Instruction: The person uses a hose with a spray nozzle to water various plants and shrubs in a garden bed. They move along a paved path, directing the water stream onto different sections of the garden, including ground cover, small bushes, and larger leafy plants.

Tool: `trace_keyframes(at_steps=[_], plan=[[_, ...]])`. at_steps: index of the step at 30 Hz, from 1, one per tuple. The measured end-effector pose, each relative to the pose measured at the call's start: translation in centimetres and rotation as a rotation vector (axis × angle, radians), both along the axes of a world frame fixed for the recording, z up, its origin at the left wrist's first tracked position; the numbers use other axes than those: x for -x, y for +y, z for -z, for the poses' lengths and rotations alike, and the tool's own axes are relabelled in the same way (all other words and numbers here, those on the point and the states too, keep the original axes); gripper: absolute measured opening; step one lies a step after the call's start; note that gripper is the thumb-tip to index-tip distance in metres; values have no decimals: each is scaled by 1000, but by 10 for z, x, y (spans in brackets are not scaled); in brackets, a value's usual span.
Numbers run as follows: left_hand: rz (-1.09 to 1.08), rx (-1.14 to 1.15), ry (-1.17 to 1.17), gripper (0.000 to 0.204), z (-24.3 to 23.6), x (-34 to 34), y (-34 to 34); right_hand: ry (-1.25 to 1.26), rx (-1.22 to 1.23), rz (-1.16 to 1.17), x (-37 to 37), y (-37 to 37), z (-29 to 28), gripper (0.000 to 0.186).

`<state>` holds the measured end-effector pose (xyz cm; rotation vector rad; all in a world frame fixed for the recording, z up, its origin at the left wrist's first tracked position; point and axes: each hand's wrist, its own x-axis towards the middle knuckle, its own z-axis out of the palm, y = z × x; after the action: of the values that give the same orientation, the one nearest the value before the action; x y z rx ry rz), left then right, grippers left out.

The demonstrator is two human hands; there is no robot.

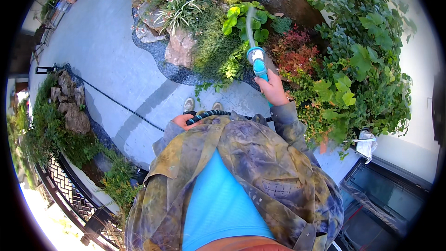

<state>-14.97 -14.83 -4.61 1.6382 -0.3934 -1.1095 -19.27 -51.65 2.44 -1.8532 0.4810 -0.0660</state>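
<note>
My right hand [274, 89] is wrapped round the handle of a turquoise and white hose nozzle [258, 61]. From its head a stream of water [251, 25] runs away from me onto broad-leaved green plants [241, 18] in the bed. At my waist, my left hand [184, 122] is closed on a black and blue garden hose [204, 116]. The hose crosses in front of my jacket toward the right forearm, and its other length trails over the paving to the far left. Part of it is hidden by my clothes and arm.
A red-leaved shrub [297, 49] and a climbing vine [371, 42] grow at the right. Large rocks [180, 49] and a gravel strip [162, 67] edge the bed. Grey paving [102, 32] lies left, beside another planted bed with rocks [74, 111]. A glass-topped structure [385, 200] stands lower right.
</note>
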Motion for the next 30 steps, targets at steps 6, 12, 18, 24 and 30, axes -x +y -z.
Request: trace_keyframes(at_steps=[6, 12, 18, 24, 30], plan=[[69, -4, 5, 21, 7, -5, 4, 2, -32, -24, -6, -3, 10, 21], [30, -42, 30, 21, 9, -1, 9, 36, -108, -2, -14, -3, 10, 19], [-3, -77, 113, 19, 7, 1, 11, -38, -15, 196, -7, -11, 17, 18], [-21, -21, 74, 20, 9, 5, 13, -18, -149, 174, 3, -12, 11, 15], [-5, -177, 76, 22, -10, 1, 4, -38, -122, 164, 5, -11, 1, 14]])
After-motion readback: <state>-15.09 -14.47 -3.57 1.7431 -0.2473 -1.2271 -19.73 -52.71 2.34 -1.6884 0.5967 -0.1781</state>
